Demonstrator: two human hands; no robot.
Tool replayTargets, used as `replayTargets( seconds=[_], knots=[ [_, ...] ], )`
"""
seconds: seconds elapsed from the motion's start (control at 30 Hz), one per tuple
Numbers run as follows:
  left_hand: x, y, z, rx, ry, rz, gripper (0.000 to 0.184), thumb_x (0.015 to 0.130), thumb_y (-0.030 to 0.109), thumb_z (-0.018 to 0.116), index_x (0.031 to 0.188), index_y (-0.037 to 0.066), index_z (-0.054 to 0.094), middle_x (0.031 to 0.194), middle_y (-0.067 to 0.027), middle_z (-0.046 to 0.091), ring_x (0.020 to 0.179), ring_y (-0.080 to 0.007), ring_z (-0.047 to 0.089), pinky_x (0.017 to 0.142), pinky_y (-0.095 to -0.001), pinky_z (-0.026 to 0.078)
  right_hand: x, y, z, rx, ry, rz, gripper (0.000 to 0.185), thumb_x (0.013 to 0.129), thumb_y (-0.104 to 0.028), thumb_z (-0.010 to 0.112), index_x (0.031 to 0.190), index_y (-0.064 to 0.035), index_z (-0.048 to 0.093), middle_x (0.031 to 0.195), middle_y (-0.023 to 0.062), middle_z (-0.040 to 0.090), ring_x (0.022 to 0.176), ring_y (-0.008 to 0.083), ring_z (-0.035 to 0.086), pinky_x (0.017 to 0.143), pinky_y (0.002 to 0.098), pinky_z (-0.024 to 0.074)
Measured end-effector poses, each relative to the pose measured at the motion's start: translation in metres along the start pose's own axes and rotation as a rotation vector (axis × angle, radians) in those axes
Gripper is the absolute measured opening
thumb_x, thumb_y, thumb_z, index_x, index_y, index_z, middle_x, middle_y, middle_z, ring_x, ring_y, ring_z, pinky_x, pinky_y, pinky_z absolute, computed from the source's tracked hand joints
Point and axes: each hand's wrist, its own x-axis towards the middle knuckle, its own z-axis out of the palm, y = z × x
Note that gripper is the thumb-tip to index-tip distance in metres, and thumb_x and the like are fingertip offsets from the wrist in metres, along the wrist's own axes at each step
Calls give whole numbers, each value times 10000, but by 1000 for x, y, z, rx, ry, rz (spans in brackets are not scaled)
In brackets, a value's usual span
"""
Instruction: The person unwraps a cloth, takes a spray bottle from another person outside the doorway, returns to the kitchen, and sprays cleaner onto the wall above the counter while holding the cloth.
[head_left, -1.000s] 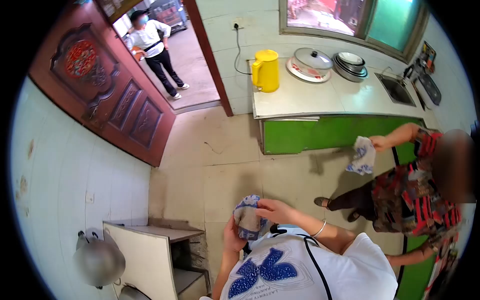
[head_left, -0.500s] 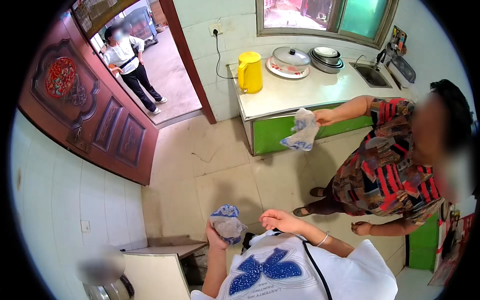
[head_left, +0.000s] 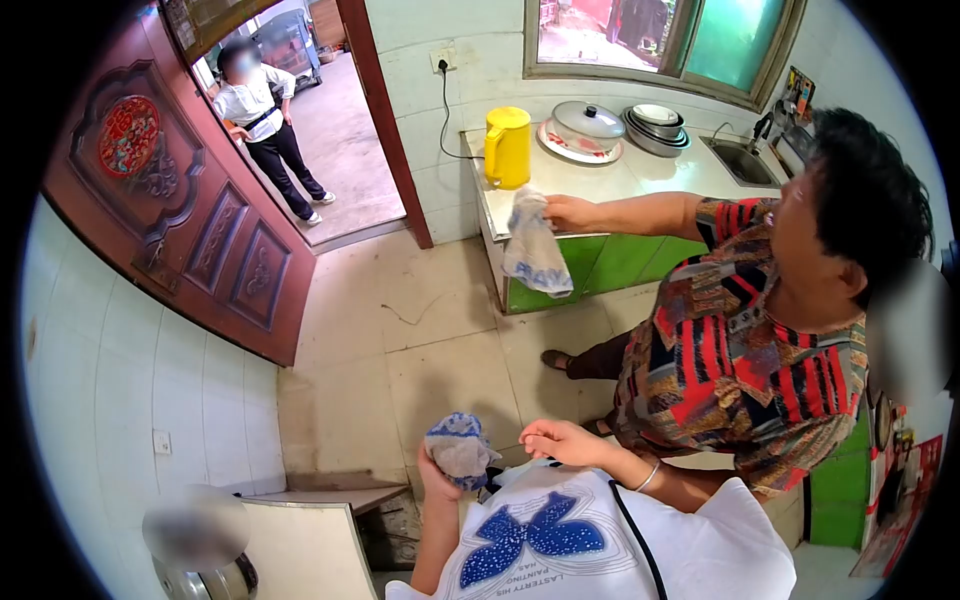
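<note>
A bunched grey-white cloth [head_left: 462, 458] with blue edging rests in my left hand [head_left: 436, 478], whose fingers are wrapped round its left side. My right hand [head_left: 550, 440] is a little to the right of the cloth and apart from it. Its fingers are curled in, and I see nothing in them. To the upper right, another person [head_left: 750, 350] in a patterned shirt holds out a second cloth [head_left: 535, 250], grey-white with blue marks, which hangs from their fingers beside the counter.
On the white counter [head_left: 590, 182] stand a yellow jug [head_left: 508, 150], a lidded pot [head_left: 587, 132] and stacked bowls [head_left: 655, 125], with a sink [head_left: 742, 162] at the right. A brown door [head_left: 180, 200] stands open; a person [head_left: 265, 120] waits outside. A low cabinet [head_left: 300, 540] is at lower left.
The other person has stepped left and swung their cloth left towards the counter's corner, where it now hangs longer. My hands stay nearly in place, the left still around its cloth.
</note>
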Motion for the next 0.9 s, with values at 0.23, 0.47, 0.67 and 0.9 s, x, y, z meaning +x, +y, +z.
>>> replayTargets(
  seconds=[0.23, 0.47, 0.67, 0.9],
  knots=[
    [-1, -9, -2, -12, 24, 96, 488, 883, 441, 383, 1130, 86, 609, 1106, -104, 647, 1009, -322, 614, 880, -475, 500, 5, 18, -10, -35, -4, -57, 259, 972, -235, 500, 1103, -21, 564, 904, 31, 623, 803, 102, 590, 746, 250, 486],
    [3, -18, -4, -9, 38, 78, 495, 901, 420, 360, 1165, 68, 586, 1150, -120, 629, 1046, -331, 600, 915, -482, 482, 2, 9, -11, -44, -34, -24, 223, 981, -173, 487, 1125, -16, 553, 942, 27, 595, 836, 98, 587, 759, 236, 481],
    [-5, -37, 8, 73, 26, 92, 498, 927, 411, 332, 1192, 61, 566, 1191, -130, 606, 1084, -339, 579, 940, -489, 466, -19, 8, -13, -135, -19, -28, 268, 974, -246, 502, 1126, -34, 560, 912, 28, 614, 841, 111, 592, 757, 261, 478],
    [14, -81, 15, 94, 160, 62, 623, 929, 523, 262, 1348, 98, 439, 1327, -145, 505, 1183, -386, 505, 978, -534, 421, -56, -5, -64, -311, -41, -75, 284, 982, -293, 473, 1103, -51, 560, 906, 44, 636, 843, 131, 594, 746, 296, 467]
  ],
)
